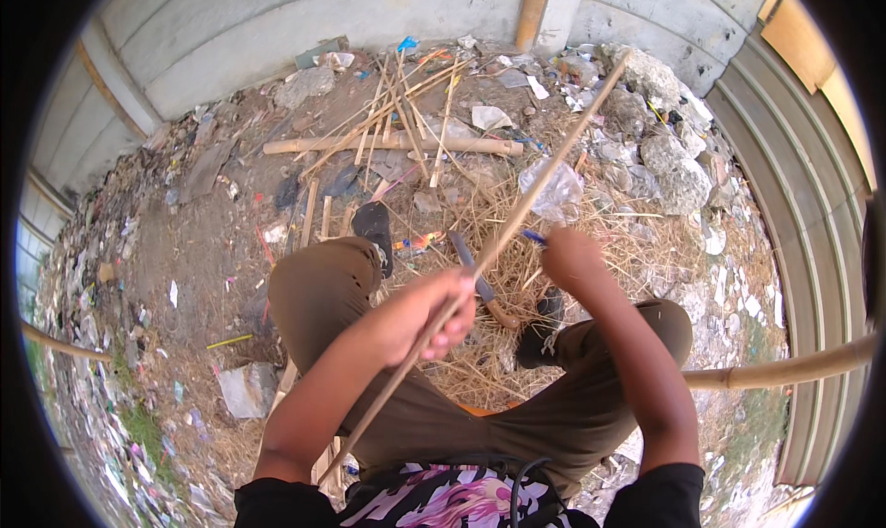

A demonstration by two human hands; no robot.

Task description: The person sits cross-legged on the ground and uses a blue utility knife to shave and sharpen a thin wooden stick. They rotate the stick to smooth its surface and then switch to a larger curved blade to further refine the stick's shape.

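Note:
A long, thin bamboo strip (526, 205) runs slantwise from beside my left forearm up to the far right. My left hand (429, 316) is wrapped round it near its middle. To the right of the strip, my right hand (574, 256) is closed in a fist. A small blue end (532, 237) of something pokes out of that fist toward the strip; the rest is hidden by the fingers. Between my feet lies a knife (482, 288) with a dark blade and a wooden handle, partly behind the strip. Pale bamboo shavings (517, 270) cover the ground around it.
Ahead, several split bamboo strips (392, 113) lie crossed over a thick bamboo pole (305, 146). Rubble chunks (674, 168) and a clear plastic bag (552, 188) are at the right. A concrete wall (323, 16) closes the far side, corrugated sheeting (784, 205) the right.

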